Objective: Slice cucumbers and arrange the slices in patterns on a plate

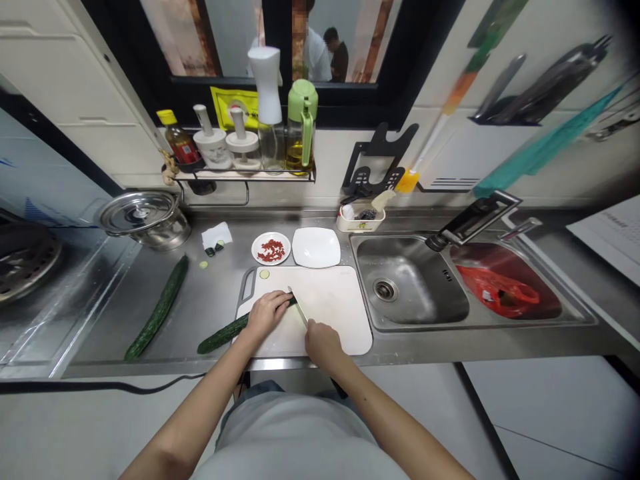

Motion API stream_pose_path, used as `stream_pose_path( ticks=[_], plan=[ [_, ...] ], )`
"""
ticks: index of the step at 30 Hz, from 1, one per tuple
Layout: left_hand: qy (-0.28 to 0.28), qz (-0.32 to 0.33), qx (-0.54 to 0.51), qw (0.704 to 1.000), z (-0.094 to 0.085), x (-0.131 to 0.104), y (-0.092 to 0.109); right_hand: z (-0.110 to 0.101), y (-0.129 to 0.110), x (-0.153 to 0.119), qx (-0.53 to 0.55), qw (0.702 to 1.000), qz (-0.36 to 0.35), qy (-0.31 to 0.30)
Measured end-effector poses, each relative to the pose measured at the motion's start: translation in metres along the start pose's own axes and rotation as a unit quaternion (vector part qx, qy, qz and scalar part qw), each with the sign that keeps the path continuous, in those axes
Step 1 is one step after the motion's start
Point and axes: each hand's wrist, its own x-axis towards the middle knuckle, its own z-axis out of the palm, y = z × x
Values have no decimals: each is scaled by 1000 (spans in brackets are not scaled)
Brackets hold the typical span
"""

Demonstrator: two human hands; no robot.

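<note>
My left hand (269,312) is closed over a dark green cucumber (223,335) that lies slantwise on the white cutting board (345,313). The cucumber's near-left end sticks out past the board's edge. In my right hand (323,343) is a kitchen knife (300,305), its blade at the cucumber's right end, close to my left fingertips. A pale round cucumber slice (264,273) sits at the board's upper left corner. Another whole cucumber (159,310) rests on the steel counter to the left.
Behind the board stand a plate of red pieces (271,249) and a white square plate (316,247). A double sink (413,280) with a red plastic bag (500,291) is on the right. A lidded steel pot (150,220) and white paper (217,235) stand left.
</note>
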Motion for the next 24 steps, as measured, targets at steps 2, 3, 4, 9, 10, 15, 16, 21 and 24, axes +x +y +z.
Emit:
stream_pose_path(
  ticks=[2,3,4,9,10,15,16,21,24],
  plan=[
    [-2,-1,0,1000,0,0,0,0,0,2,-1,1000,-1,2],
    [-4,-1,-1,1000,0,0,0,1,-1,4,-1,1000,-2,4],
    [-6,-1,-1,1000,0,0,0,1,-1,6,-1,1000,-3,5],
    [-7,-1,-2,1000,1,0,-1,2,-5,16,7,1000,-4,10],
    [-6,-1,-2,1000,1,0,-1,2,-5,18,8,1000,-3,8],
    [-7,-5,-1,1000,0,0,-1,2,-8,26,15,1000,-5,23],
    [-7,-6,0,1000,0,0,-1,2,-8,26,16,1000,-7,25],
    [-10,-8,-6,1000,0,0,0,0,-11,30,10,1000,-8,26],
    [-13,-10,-6,1000,-1,0,0,-1,-12,32,7,999,-13,29]
  ],
)
